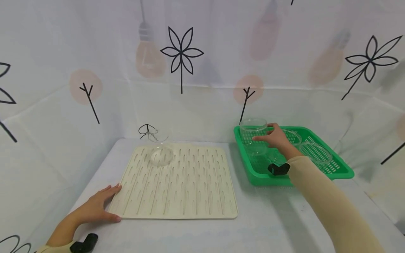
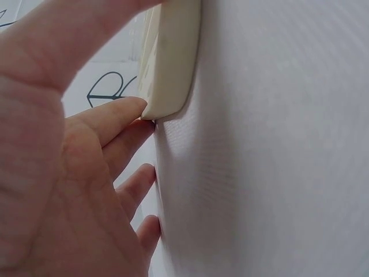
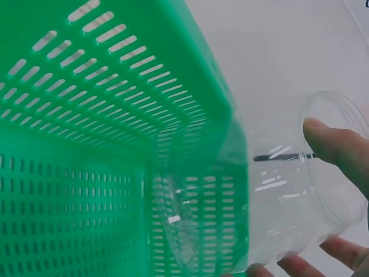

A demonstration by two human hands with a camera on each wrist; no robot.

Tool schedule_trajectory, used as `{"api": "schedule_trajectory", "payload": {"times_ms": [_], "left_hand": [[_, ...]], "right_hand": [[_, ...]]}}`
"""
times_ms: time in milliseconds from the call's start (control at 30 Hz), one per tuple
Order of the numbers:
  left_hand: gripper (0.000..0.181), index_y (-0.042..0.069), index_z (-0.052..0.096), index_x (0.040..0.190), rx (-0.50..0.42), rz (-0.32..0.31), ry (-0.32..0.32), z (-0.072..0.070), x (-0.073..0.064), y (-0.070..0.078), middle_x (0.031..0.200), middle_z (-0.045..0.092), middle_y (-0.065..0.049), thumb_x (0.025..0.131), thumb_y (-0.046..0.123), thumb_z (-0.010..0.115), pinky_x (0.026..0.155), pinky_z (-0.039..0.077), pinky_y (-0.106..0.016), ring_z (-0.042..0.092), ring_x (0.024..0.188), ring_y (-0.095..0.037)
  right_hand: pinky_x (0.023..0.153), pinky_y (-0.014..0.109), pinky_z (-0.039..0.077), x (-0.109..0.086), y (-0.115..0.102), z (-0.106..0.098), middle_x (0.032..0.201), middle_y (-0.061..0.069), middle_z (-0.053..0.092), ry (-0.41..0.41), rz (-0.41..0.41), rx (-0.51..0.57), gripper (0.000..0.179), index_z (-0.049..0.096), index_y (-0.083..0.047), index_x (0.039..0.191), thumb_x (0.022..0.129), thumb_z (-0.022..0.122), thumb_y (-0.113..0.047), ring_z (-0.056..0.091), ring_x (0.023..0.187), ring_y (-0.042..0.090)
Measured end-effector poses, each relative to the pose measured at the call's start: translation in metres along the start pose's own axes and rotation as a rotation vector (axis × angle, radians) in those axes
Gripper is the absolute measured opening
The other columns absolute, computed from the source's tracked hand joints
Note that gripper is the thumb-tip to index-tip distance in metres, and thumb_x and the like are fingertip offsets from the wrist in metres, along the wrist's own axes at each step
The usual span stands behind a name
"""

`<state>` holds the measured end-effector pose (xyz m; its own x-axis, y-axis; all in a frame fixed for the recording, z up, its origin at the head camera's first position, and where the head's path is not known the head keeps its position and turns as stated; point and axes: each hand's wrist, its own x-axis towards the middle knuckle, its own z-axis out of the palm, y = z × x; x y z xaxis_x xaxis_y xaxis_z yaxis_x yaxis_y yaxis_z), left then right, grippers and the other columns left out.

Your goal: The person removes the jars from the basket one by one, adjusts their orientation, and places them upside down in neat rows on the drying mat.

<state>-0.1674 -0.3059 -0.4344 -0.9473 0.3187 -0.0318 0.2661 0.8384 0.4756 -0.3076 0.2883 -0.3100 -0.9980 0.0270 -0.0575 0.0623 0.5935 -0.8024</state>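
Gripping the clear jar [image 3: 277, 187], the right hand [image 1: 278, 138] has it between thumb [image 3: 337, 144] and fingers [image 3: 298, 266].

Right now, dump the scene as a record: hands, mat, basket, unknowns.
left hand: touching mat, left side
right hand: holding clear jar at basket, left end
mat: cream; clear vessel toward far left
basket: green, right of mat; clear round pieces inside
unknown: whether jar touches basket

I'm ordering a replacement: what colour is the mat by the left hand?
The mat is pale cream, shown best in the head view.
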Motion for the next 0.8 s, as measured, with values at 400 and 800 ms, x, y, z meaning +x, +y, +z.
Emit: {"api": "schedule_trajectory", "payload": {"times_ms": [400, 800], "left_hand": [[0.109, -0.007, 0.040, 0.135, 0.003, 0.013, 0.005, 0.001, 0.000, -0.002, 0.139, 0.037, -0.028, 0.054, 0.051, 0.084, 0.092, 0.026, -0.069, 0.026, 0.125, -0.054], [0.109, -0.007, 0.040, 0.136, -0.011, 0.005, 0.005, 0.001, 0.001, -0.001, 0.139, 0.037, -0.028, 0.055, 0.050, 0.084, 0.093, 0.025, -0.069, 0.026, 0.125, -0.054]], "right_hand": [[0.088, 0.055, 0.042, -0.013, -0.012, -0.006, 0.142, 0.027, 0.027, 0.056, -0.023, -0.038, 0.110, 0.007, -0.007, 0.148, 0.073, 0.074, -0.050, 0.051, 0.106, 0.047], [0.084, 0.053, 0.044, -0.025, -0.027, -0.012, 0.140, 0.025, 0.030, 0.078, -0.069, -0.078, 0.104, 0.009, -0.007, 0.148, 0.076, 0.074, -0.046, 0.052, 0.103, 0.042]]}}
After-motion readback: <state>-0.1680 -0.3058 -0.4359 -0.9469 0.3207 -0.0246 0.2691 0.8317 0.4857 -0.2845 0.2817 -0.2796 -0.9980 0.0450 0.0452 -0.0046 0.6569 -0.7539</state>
